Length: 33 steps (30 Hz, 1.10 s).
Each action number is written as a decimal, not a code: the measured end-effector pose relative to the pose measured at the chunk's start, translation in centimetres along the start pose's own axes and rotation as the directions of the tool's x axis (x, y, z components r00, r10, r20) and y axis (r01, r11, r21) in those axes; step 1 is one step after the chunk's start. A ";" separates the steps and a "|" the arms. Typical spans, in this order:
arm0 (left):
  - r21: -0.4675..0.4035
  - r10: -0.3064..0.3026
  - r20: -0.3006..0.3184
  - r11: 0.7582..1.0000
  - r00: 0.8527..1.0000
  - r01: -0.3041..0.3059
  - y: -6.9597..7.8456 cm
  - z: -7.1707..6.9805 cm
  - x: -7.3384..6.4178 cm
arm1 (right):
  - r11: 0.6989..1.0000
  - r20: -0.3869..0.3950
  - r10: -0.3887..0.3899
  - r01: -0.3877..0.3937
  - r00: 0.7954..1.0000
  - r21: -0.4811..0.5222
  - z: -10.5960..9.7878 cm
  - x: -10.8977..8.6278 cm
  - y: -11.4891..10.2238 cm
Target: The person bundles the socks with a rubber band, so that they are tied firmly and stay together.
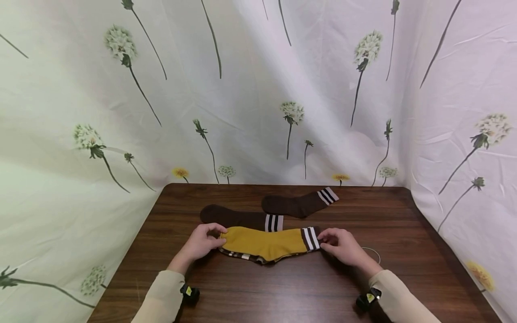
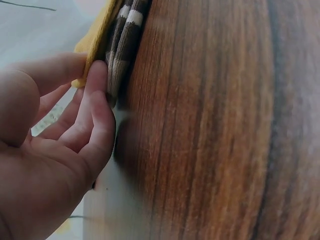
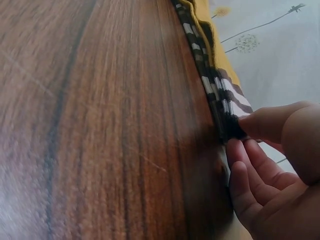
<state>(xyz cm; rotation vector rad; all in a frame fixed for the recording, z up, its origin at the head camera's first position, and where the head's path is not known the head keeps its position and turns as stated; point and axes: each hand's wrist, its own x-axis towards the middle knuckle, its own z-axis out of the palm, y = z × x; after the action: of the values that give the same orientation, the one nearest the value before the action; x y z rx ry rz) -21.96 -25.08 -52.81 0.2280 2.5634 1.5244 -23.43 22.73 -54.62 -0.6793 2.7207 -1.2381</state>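
Observation:
A yellow sock (image 1: 262,241) with a dark cuff and white stripes lies on top of striped socks (image 1: 246,257), whose patterned edges show along the near side. At its toe end, my left hand (image 1: 203,242) pinches the yellow sock between thumb and fingers; in the left wrist view the thumb lies on the yellow cloth and a fingertip touches the striped layers (image 2: 122,55). My right hand (image 1: 343,246) pinches the cuff end. In the right wrist view, thumb and fingertips meet at the dark cuff edge (image 3: 232,127). How many layers each hand holds is hard to tell.
Behind the stack, one dark brown sock (image 1: 238,217) with a striped cuff lies partly behind the yellow one. Another brown sock (image 1: 299,204) lies farther back, angled to the right. The wooden table (image 1: 266,296) meets a dandelion-printed cloth (image 1: 250,112) at its back edge.

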 end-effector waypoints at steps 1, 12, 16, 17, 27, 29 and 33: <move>0.002 0.001 0.002 1.000 1.000 -0.001 0.0 0.0 0.0 | 1.000 0.000 -0.002 0.002 1.000 -0.003 0.0 0.0 0.0; 0.042 0.012 0.017 0.999 1.000 -0.013 -0.4 -0.1 -0.2 | 0.998 -0.016 -0.029 0.028 0.999 -0.058 0.0 0.1 -0.1; 0.039 0.017 0.019 0.999 1.000 -0.018 -0.4 -0.2 -0.2 | 0.996 -0.038 -0.041 0.038 0.998 -0.081 0.0 0.3 -0.2; 0.039 0.017 0.018 0.999 1.000 -0.018 -0.4 -0.2 -0.2 | 0.995 -0.047 -0.045 0.041 0.998 -0.090 0.0 0.3 -0.3; 0.070 0.002 -0.081 0.998 0.997 0.004 -0.2 -0.8 0.1 | 0.988 -0.195 -0.117 0.094 0.974 -0.123 -0.1 1.5 -1.4; 0.065 0.004 -0.109 0.998 0.994 0.003 -0.2 -1.0 0.2 | 0.989 -0.210 -0.121 0.100 0.970 -0.108 -0.1 1.8 -1.8; 0.047 0.003 -0.161 0.999 0.987 0.005 -0.1 -1.4 0.5 | 0.989 -0.222 -0.135 0.118 0.966 -0.087 0.0 2.3 -2.6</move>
<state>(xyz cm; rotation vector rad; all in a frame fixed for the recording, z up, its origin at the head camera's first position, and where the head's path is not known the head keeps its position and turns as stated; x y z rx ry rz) -22.71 -26.22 -52.31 0.1128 2.7247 1.5429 -24.58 20.25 -52.39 -0.7755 2.9630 -1.3246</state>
